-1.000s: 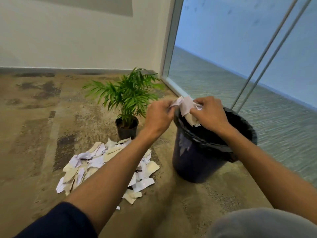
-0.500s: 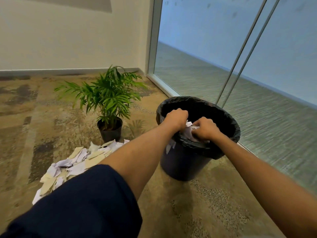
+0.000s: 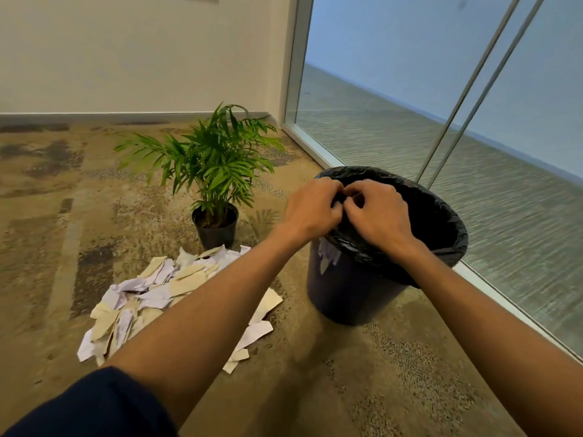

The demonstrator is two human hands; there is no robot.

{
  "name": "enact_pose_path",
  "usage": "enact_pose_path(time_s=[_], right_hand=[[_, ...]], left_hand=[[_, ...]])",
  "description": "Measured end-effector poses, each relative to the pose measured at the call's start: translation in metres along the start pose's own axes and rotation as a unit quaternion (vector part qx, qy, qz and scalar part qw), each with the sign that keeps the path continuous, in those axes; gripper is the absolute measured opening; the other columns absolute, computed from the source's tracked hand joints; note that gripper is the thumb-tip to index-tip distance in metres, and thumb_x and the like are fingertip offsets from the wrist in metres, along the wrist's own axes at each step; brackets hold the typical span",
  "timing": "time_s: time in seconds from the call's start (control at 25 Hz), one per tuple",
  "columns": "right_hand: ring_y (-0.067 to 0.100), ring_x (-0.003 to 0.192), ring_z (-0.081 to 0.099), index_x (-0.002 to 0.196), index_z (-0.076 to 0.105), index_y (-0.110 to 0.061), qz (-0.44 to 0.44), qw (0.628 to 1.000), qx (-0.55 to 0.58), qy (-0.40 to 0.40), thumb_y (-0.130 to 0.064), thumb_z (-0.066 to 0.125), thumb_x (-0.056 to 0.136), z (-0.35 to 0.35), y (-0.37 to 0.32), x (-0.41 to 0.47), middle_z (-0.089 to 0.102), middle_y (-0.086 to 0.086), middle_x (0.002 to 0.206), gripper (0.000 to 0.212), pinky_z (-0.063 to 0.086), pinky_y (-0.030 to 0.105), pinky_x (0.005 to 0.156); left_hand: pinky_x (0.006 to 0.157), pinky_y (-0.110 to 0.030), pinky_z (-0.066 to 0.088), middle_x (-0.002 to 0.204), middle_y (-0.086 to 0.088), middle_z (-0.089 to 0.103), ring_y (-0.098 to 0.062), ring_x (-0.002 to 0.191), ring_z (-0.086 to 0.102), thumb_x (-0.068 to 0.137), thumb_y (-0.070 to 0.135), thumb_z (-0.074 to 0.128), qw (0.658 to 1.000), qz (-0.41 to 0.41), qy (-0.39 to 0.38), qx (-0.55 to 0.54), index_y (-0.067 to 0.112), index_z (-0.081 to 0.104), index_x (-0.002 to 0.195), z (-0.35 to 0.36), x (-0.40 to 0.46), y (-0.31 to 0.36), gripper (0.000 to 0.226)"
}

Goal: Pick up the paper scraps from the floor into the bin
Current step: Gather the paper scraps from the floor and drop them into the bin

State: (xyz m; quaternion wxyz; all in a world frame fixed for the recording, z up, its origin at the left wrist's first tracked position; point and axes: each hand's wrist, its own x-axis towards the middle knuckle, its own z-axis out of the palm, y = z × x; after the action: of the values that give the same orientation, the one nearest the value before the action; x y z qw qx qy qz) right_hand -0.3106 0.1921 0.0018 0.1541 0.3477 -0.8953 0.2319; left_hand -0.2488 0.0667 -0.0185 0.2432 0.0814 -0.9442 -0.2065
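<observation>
Paper scraps (image 3: 176, 298), torn white and cream pieces, lie heaped on the mottled tan carpet (image 3: 63, 216) at lower left of centre in the head view. Right of the heap stands a dark round bin (image 3: 353, 288) lined with a black plastic bag (image 3: 441, 222); some white scraps show against its near wall under the bag's edge. Both hands meet over the bin's near rim. The left hand (image 3: 310, 208) and right hand (image 3: 377, 212) have curled fingers; whether they pinch anything cannot be told. A green potted palm (image 3: 214, 171) stands behind the heap.
</observation>
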Motion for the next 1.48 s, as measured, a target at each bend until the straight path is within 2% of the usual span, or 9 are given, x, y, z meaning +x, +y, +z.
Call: enact_pose_path(time_s=[0.04, 0.28, 0.6, 0.8, 0.88, 1.0, 1.12, 1.28, 1.48], right_hand=[[0.019, 0.095, 0.066, 0.109, 0.070, -0.027, -0.058, 0.998, 0.018, -0.024, -0.032, 0.057, 0.087, 0.041, -0.037, 0.000, 0.070, -0.008, 0.105, 0.026, 0.054, 0.036, 0.077], [0.018, 0.077, 0.068, 0.096, 0.072, -0.015, -0.310, 0.948, -0.062, 0.036, -0.027, 0.055, 0.088, 0.044, -0.052, -0.024, 0.070, -0.002, 0.096, 0.023, 0.053, 0.030, 0.053], [0.023, 0.087, 0.068, 0.120, 0.066, -0.021, -0.303, 0.932, -0.034, -0.197, -0.037, 0.051, 0.093, 0.162, -0.092, -0.049, 0.067, -0.005, 0.115, 0.035, 0.053, 0.034, 0.059], [0.023, 0.100, 0.065, 0.128, 0.060, -0.023, -0.301, 0.917, -0.030, -0.260, -0.041, 0.051, 0.092, 0.209, -0.110, -0.047, 0.063, -0.004, 0.123, 0.041, 0.052, 0.033, 0.065], [0.022, 0.118, 0.057, 0.137, 0.052, -0.021, -0.307, 0.907, -0.036, -0.287, -0.043, 0.053, 0.089, 0.228, -0.121, -0.038, 0.054, -0.001, 0.138, 0.053, 0.054, 0.037, 0.078], [0.023, 0.139, 0.036, 0.150, 0.034, -0.017, -0.301, 0.886, -0.063, -0.348, -0.047, 0.043, 0.082, 0.253, -0.137, -0.022, 0.034, 0.007, 0.155, 0.075, 0.041, 0.042, 0.105], [0.024, 0.140, 0.033, 0.152, 0.027, -0.018, -0.287, 0.860, -0.084, -0.413, -0.048, 0.044, 0.079, 0.268, -0.141, -0.010, 0.032, 0.007, 0.156, 0.080, 0.034, 0.041, 0.110], [0.025, 0.123, 0.051, 0.142, 0.045, -0.024, -0.292, 0.857, -0.042, -0.422, -0.045, 0.057, 0.076, 0.270, -0.136, -0.017, 0.056, 0.005, 0.137, 0.070, 0.044, 0.041, 0.098], [0.024, 0.102, 0.058, 0.122, 0.060, -0.025, -0.298, 0.880, 0.015, -0.370, -0.039, 0.049, 0.080, 0.258, -0.128, -0.037, 0.068, 0.004, 0.111, 0.046, 0.050, 0.040, 0.082]], left_hand=[[0.067, -0.039, 0.053, 0.097, 0.001, 0.068, -0.023, 0.088, 0.063, 0.080, 0.026, 0.054, 0.999, -0.039, 0.026, 0.011, 0.021, 0.067, 0.102, -0.011, -0.028, -0.046, 0.025], [0.077, -0.033, 0.054, 0.103, -0.002, 0.071, -0.018, 0.091, 0.065, 0.088, 0.027, 0.062, 0.983, -0.133, 0.119, -0.039, 0.013, 0.069, 0.111, -0.033, -0.107, -0.091, 0.028], [0.084, -0.041, 0.052, 0.110, -0.003, 0.070, -0.023, 0.100, 0.063, 0.085, 0.026, 0.064, 0.934, -0.343, 0.102, -0.011, 0.015, 0.069, 0.111, -0.022, -0.228, -0.203, 0.029], [0.100, -0.040, 0.038, 0.137, -0.007, 0.052, -0.026, 0.126, 0.045, 0.075, 0.056, 0.049, 0.953, -0.296, -0.026, 0.067, 0.015, 0.055, 0.132, -0.004, -0.218, -0.221, 0.071], [0.109, -0.045, 0.027, 0.151, -0.005, 0.035, -0.025, 0.139, 0.029, 0.072, 0.062, 0.043, 0.950, -0.292, -0.074, 0.084, 0.018, 0.041, 0.143, 0.003, -0.209, -0.225, 0.083], [0.115, -0.048, 0.009, 0.160, -0.003, 0.015, -0.021, 0.147, 0.009, 0.078, 0.061, 0.030, 0.952, -0.266, -0.107, 0.110, 0.018, 0.023, 0.151, 0.019, -0.205, -0.226, 0.084], [0.117, -0.051, 0.002, 0.161, -0.003, 0.008, -0.020, 0.148, 0.002, 0.087, 0.050, 0.023, 0.954, -0.261, -0.109, 0.098, 0.016, 0.016, 0.152, 0.029, -0.199, -0.223, 0.073], [0.117, -0.053, 0.005, 0.159, -0.006, 0.016, -0.022, 0.147, 0.007, 0.088, 0.044, 0.036, 0.946, -0.267, -0.140, 0.116, 0.012, 0.017, 0.150, 0.031, -0.200, -0.231, 0.072], [0.114, -0.050, 0.016, 0.130, 0.000, 0.057, -0.021, 0.132, 0.039, 0.082, 0.041, 0.053, 0.956, -0.235, -0.125, 0.123, 0.019, 0.052, 0.124, 0.022, -0.200, -0.230, 0.048]])
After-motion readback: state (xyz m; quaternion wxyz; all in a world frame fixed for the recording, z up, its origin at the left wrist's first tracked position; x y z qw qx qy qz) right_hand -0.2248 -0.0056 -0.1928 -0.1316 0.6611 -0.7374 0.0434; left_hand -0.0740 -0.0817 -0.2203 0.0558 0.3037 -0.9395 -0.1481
